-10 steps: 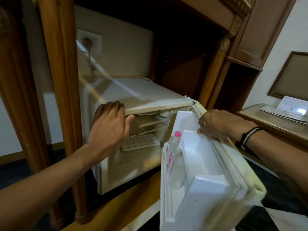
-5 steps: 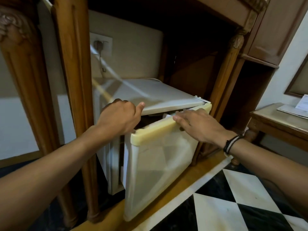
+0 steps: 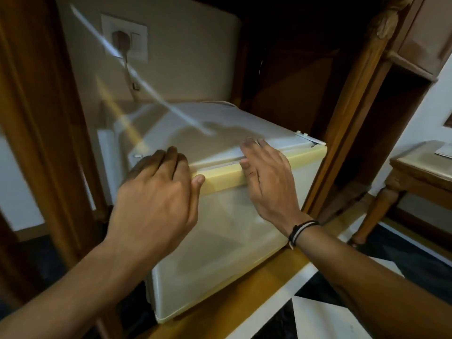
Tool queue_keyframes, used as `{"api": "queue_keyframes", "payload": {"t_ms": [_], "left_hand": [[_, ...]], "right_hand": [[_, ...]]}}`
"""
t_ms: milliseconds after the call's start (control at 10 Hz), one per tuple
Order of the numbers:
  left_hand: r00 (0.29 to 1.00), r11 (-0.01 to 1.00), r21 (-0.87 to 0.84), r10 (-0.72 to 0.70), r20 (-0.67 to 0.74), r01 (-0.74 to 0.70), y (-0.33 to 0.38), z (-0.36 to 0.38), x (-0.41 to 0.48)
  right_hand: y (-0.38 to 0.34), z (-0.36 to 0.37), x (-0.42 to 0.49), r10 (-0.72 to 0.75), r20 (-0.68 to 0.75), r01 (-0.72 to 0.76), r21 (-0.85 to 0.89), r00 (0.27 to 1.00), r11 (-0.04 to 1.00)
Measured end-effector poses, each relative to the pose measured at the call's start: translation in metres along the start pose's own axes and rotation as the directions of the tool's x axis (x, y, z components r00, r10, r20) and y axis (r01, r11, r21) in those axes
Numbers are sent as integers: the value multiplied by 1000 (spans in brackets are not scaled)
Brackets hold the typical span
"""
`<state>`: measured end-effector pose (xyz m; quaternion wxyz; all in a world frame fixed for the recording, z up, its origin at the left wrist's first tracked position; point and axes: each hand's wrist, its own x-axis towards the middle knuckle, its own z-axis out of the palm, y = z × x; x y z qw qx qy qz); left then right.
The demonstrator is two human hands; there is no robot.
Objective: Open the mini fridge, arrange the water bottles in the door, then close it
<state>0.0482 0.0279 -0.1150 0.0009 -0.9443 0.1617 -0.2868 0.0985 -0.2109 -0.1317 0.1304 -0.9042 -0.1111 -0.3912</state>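
The white mini fridge (image 3: 195,128) sits inside a wooden cabinet niche. Its door (image 3: 220,253), with a yellowed top edge (image 3: 303,154), lies flush against the fridge body. My left hand (image 3: 156,196) rests flat on the fridge's front left top corner, thumb touching the door's yellowed edge. My right hand (image 3: 266,177) lies with spread fingers over the top edge of the door, near its middle. Neither hand holds anything. The water bottles are hidden behind the door.
Carved wooden posts (image 3: 347,106) flank the fridge on both sides. A wall socket with a plug (image 3: 124,40) is behind it. A wooden side table (image 3: 415,177) stands at the right. The floor has black and white tiles (image 3: 318,321).
The door swung from wide open to fully against the fridge. My right hand rode along on its top edge. My left hand slid forward on the fridge top. The bottles went out of sight.
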Motion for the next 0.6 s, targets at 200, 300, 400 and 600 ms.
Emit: {"api": "queue_keyframes", "payload": {"t_ms": [200, 300, 400, 600], "left_hand": [[991, 998, -39, -57, -123, 52, 5, 15, 5], [984, 995, -51, -90, -151, 83, 9, 14, 3], [992, 993, -56, -106, -71, 102, 10, 8, 4], [927, 994, -46, -71, 367, 94, 15, -38, 11]], "right_hand": [[10, 25, 5, -41, -209, 39, -16, 977, 999], [5, 25, 2, -9, -198, 0, -45, 980, 999], [-3, 14, 7, 47, -67, -50, -53, 997, 997], [-32, -49, 7, 262, 441, -204, -173, 858, 963]]}}
